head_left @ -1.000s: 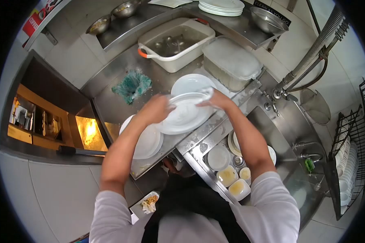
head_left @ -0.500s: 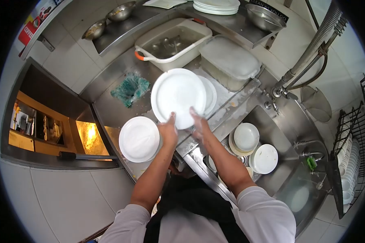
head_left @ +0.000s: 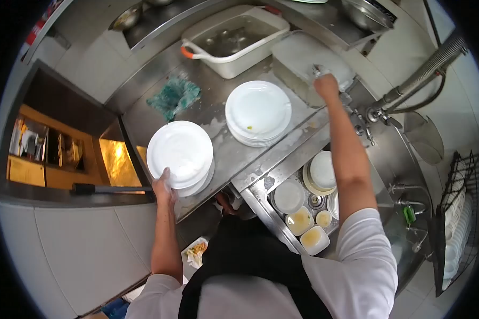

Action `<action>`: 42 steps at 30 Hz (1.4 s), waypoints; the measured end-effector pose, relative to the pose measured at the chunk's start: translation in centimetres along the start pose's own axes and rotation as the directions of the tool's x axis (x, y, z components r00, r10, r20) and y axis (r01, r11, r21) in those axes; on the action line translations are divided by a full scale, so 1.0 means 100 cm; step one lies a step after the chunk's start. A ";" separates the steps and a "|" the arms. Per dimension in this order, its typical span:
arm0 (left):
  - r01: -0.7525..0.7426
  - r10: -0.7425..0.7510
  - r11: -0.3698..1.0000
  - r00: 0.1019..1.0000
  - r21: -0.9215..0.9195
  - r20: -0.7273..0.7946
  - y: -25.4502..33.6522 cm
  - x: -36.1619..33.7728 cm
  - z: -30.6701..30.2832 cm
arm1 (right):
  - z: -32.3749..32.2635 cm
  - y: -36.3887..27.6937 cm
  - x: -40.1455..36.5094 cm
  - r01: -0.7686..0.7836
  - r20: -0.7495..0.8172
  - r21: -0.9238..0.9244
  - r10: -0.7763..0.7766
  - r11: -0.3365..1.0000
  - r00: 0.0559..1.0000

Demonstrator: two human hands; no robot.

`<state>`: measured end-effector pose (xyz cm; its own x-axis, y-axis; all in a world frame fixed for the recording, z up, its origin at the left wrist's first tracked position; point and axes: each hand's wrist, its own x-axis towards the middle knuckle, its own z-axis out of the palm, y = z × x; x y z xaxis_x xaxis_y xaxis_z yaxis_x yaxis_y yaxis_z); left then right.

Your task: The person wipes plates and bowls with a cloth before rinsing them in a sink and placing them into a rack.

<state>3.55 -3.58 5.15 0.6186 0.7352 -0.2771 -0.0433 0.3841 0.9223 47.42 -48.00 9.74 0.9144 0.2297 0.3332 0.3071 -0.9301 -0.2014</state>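
Observation:
My left hand (head_left: pixel 164 186) grips the near rim of a white plate (head_left: pixel 180 149), its thumb on top. The plate sits over other plates at the left of the steel counter. My right hand (head_left: pixel 326 85) is at a clear plastic tub (head_left: pixel 292 61) of cloudy, foamy water. Its fingers are closed and foamy at the tips; I cannot tell what they hold. Between my hands stands a stack of white plates (head_left: pixel 258 109), the top one bearing a small yellow scrap. Green netting (head_left: pixel 174 97) lies crumpled behind the left plates.
A white basin (head_left: pixel 234 66) of water with utensils stands at the back. To the right, the sink (head_left: pixel 375 183) holds bowls and small dishes with yellow residue. A hose sprayer (head_left: pixel 410 85) and a wire dish rack (head_left: pixel 460 212) are farther right. Steel bowls sit on the shelf.
The plate held in both hands has moved left onto the left plates, with my left hand still on it. My right hand has let go and moved right to the foamy tub.

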 end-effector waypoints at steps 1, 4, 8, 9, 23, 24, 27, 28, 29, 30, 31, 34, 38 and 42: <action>0.059 -0.059 0.998 0.998 -0.005 0.015 -0.002 0.001 -0.010 | 0.016 0.020 0.014 0.017 0.010 0.006 -0.017 1.000 1.000; 0.100 -0.099 0.994 0.994 0.041 -0.041 0.002 -0.008 -0.018 | 0.036 0.024 0.029 0.209 0.052 0.060 -0.212 0.976 0.976; -0.082 0.127 0.879 0.990 0.470 -0.065 -0.006 0.008 -0.050 | -0.026 -0.064 -0.009 0.083 0.047 0.087 -0.087 0.993 0.995; -0.151 0.228 0.728 0.973 0.669 -0.028 -0.008 0.014 -0.060 | -0.031 -0.086 -0.024 0.060 -0.091 0.256 -0.038 0.965 0.995; -0.374 0.291 -0.173 0.864 0.911 0.410 -0.044 0.042 0.078 | 0.127 -0.223 -0.093 0.309 0.344 0.151 -0.343 0.939 0.874; -0.464 0.376 -0.109 0.800 0.879 0.468 -0.049 0.049 0.094 | 0.134 -0.242 -0.115 0.297 0.168 0.280 -0.351 0.913 0.921; -0.536 0.184 -0.169 0.807 0.827 0.561 -0.044 0.056 0.137 | 0.080 -0.273 -0.170 0.421 -0.254 0.217 -0.365 0.881 0.896; -0.589 0.181 -0.103 0.781 0.802 0.597 -0.036 0.050 0.152 | 0.066 -0.261 -0.180 0.406 -0.169 0.224 -0.375 0.886 0.911; -0.599 0.174 -0.099 0.776 0.795 0.606 -0.041 0.050 0.161 | 0.051 -0.246 -0.183 0.391 -0.080 0.234 -0.383 0.890 0.920; -0.638 0.197 0.024 0.758 0.770 0.622 -0.045 0.053 0.171 | 0.028 -0.231 -0.174 0.291 0.071 0.114 -0.300 0.950 0.951; -0.665 0.221 0.144 0.743 0.733 0.631 -0.049 0.056 0.180 | 0.010 -0.214 -0.168 0.201 0.209 -0.019 -0.193 0.979 0.959; -0.597 0.245 0.391 0.801 0.700 0.546 -0.051 0.054 0.220 | 0.036 -0.146 -0.138 0.148 0.212 -0.112 -0.122 0.983 0.970; -0.605 0.348 0.229 0.783 0.763 0.516 -0.057 0.065 0.248 | 0.080 -0.094 -0.106 0.179 0.122 -0.215 -0.155 0.960 0.980; -0.401 0.113 0.223 0.916 0.888 0.385 -0.037 0.064 0.261 | 0.084 -0.087 -0.089 0.098 0.091 -0.150 -0.084 0.984 0.992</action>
<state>28.09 -14.87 7.00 0.8640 0.5015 -0.0457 0.4391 -0.7058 0.5560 38.78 -39.59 0.78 0.9054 0.3326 0.2638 0.3518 -0.9357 -0.0276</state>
